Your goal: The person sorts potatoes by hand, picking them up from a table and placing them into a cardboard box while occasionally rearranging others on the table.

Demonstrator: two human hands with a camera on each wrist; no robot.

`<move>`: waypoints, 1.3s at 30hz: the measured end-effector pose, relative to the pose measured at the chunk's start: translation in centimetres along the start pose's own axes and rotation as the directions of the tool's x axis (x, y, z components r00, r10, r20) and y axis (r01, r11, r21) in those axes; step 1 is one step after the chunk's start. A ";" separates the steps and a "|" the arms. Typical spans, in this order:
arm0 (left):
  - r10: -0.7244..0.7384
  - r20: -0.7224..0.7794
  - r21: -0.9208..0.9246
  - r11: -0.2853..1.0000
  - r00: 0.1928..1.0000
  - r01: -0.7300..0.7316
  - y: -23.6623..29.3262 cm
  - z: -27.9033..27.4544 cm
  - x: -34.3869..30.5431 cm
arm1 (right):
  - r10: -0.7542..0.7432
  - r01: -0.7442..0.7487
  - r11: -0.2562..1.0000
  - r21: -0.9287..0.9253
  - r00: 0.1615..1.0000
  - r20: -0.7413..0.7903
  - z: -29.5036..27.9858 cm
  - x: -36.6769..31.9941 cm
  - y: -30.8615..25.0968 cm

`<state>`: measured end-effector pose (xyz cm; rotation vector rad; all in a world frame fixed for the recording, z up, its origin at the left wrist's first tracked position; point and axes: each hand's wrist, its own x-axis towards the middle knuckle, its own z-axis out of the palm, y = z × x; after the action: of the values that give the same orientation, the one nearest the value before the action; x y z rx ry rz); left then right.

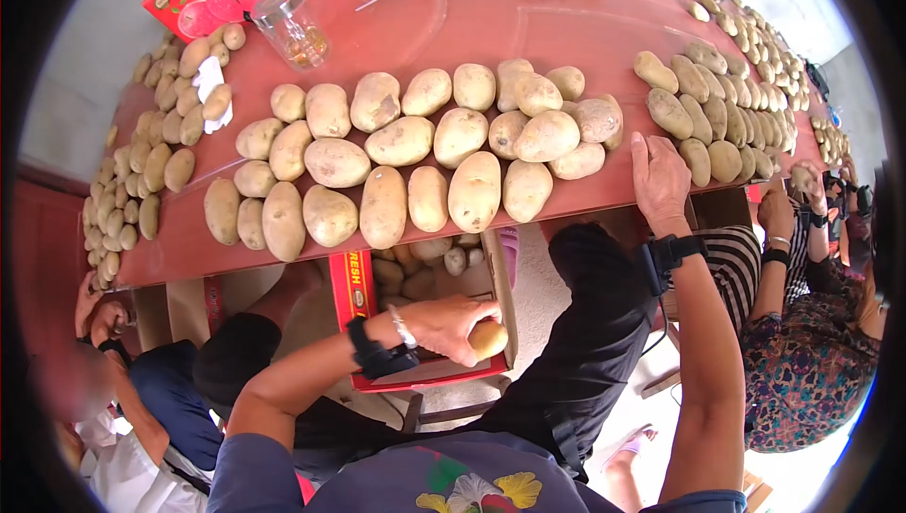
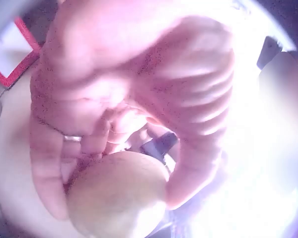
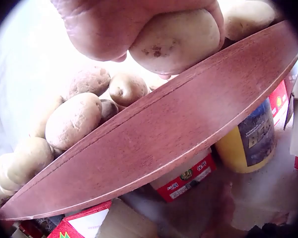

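Potato (image 1: pixel 490 339) gripped by left hand (image 1: pixel 444 326), right hand (image 1: pixel 662 183) clasping second potato (image 3: pixel 178 42), hidden from head view

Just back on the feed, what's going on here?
A person in a dark blue top is handling potatoes at a red-brown table. Their left hand grips a yellowish, rounded potato over an open, red-printed cardboard box holding more potatoes, below the table's edge. Their right hand, at that edge, holds a pale, oval potato with a dark blemish. Rows of yellow-brown potatoes lie on the table ahead, and other people are on both sides.
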<state>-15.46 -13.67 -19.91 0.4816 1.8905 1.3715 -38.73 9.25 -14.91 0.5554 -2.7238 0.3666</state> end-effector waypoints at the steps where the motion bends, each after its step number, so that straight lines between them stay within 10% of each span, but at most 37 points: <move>1: -0.010 -0.022 -0.025 1.000 1.000 0.009 2.6 -1.1 -1.6 | -0.001 0.001 1.000 -0.001 1.000 -0.006 -0.1 0.0 0.1; 4: 0.045 -0.298 -0.364 0.918 0.953 -0.157 8.2 -3.8 -5.1 | 0.039 -0.038 0.999 -0.037 0.999 0.013 -0.3 0.0 -0.2; 7: 0.157 -0.783 0.047 0.980 0.602 -0.195 9.4 -7.7 -4.0 | 0.030 -0.030 1.000 0.004 0.999 -0.012 -0.2 -0.2 -0.2; 8: 0.036 -0.823 -0.045 0.991 0.566 -0.129 11.0 -9.1 -3.5 | 0.036 -0.036 0.999 -0.008 0.999 -0.003 -0.3 -0.2 0.0; 11: 0.295 -0.889 0.338 0.939 0.351 0.068 10.3 -13.8 0.2 | 0.046 -0.046 0.999 -0.008 0.999 0.002 -0.1 0.0 -0.1; 19: 0.436 -0.823 0.563 0.715 0.365 0.415 5.9 -18.6 5.7 | -0.024 0.023 0.999 -0.024 0.999 -0.034 0.7 0.3 1.1; 22: 0.136 -0.872 0.395 0.762 0.470 0.512 10.2 -16.7 3.9 | 0.033 -0.029 0.997 -0.067 0.998 0.061 0.4 0.4 1.0; 25: 0.454 -0.857 0.512 0.700 0.244 0.497 8.5 -15.8 2.6 | 0.036 -0.028 0.996 -0.085 0.995 0.089 0.9 0.8 1.6; 29: 0.342 -0.845 0.394 0.918 0.411 0.047 9.2 -10.1 -2.2 | 0.044 -0.033 0.994 -0.102 0.993 0.107 0.9 0.8 1.9; 32: 0.235 -0.517 0.211 0.967 0.823 -0.144 6.2 -3.4 -4.2 | 0.042 -0.031 0.993 -0.110 0.994 0.097 1.0 0.6 1.9; 34: -0.072 -0.181 -0.052 0.997 0.981 0.064 1.4 -0.6 -3.4 | 0.037 -0.027 0.994 -0.105 0.995 0.092 1.0 0.7 2.0; 39: -0.318 -0.028 0.329 0.892 0.948 0.309 -17.9 5.9 2.2 | 0.015 -0.010 0.999 -0.052 0.995 0.096 0.5 0.3 1.5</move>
<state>-10.40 -14.81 -38.20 0.3320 2.0799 0.8375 -39.73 10.36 -15.53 0.5563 -2.8214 0.2783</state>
